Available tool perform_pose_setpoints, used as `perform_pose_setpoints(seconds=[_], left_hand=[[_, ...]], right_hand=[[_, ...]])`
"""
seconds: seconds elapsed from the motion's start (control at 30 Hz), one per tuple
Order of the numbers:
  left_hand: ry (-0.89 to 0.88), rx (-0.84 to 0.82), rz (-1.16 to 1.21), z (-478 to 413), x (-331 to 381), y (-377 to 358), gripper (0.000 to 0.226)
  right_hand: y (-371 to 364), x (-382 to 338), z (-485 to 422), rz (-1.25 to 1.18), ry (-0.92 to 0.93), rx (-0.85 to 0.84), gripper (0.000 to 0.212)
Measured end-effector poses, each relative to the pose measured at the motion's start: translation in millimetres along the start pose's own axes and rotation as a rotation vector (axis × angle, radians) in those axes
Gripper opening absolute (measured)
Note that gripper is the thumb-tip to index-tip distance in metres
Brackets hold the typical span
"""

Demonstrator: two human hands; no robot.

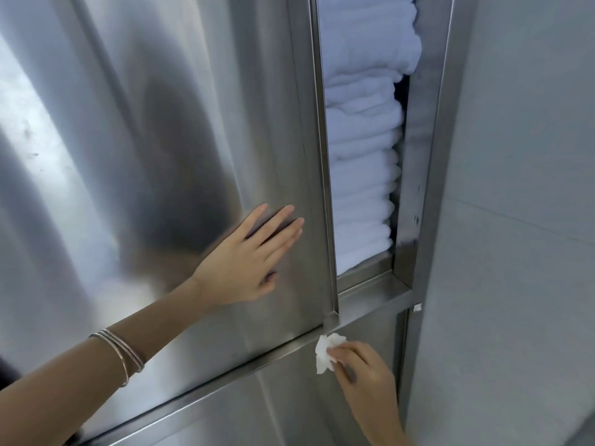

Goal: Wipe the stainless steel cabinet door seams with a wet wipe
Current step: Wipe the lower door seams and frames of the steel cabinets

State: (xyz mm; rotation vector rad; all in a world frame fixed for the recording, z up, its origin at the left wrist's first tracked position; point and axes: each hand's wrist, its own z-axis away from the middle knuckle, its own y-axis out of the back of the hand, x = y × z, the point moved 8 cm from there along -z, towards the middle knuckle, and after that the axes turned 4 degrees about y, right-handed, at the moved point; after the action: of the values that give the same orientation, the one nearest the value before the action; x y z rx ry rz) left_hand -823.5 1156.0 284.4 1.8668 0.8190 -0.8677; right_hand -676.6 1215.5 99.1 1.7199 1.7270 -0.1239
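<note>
A stainless steel cabinet door [180, 130] fills the left of the view, slid or swung partly aside. My left hand [248, 259] lies flat on its lower right part, fingers spread, thin bangles on the wrist. A crumpled white wet wipe [326, 350] is pinched in my right hand [363, 375], just below the door's bottom right corner. The wipe touches the horizontal steel seam [225, 378] that runs under the door.
Stacked folded white towels [362, 149] fill the open gap beside the door. A steel frame post [434, 156] borders the gap on the right, with a grey wall [521, 220] beyond. A lower steel panel [289, 410] sits below the seam.
</note>
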Motion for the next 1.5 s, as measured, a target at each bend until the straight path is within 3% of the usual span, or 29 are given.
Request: perform_pose_setpoints(seconds=[0.1,0.3,0.43,0.9,1.17,1.33,1.5], left_hand=[[-0.001,0.007,-0.014,-19,9,-1,0.077],[-0.003,0.050,-0.021,-58,25,-1,0.077],[-0.006,0.062,-0.014,-83,36,-1,0.077],[-0.006,0.086,-0.040,-144,61,-4,0.076],[0.000,0.056,-0.061,-155,65,-10,0.077],[0.011,0.042,-0.032,-155,65,-7,0.076],[-0.026,0.027,0.041,-156,66,2,0.068]], right_hand=[[13,7,0,0.001,-0.033,0.027,0.020],[35,25,-12,-0.010,-0.090,0.054,0.033],[45,31,-18,-0.013,-0.086,0.055,0.021],[72,54,-31,-0.016,-0.119,0.060,0.025],[82,62,-40,0.028,-0.083,0.045,0.033],[85,58,-46,0.045,-0.061,0.037,0.023],[80,53,-51,0.096,-0.016,-0.042,0.033]])
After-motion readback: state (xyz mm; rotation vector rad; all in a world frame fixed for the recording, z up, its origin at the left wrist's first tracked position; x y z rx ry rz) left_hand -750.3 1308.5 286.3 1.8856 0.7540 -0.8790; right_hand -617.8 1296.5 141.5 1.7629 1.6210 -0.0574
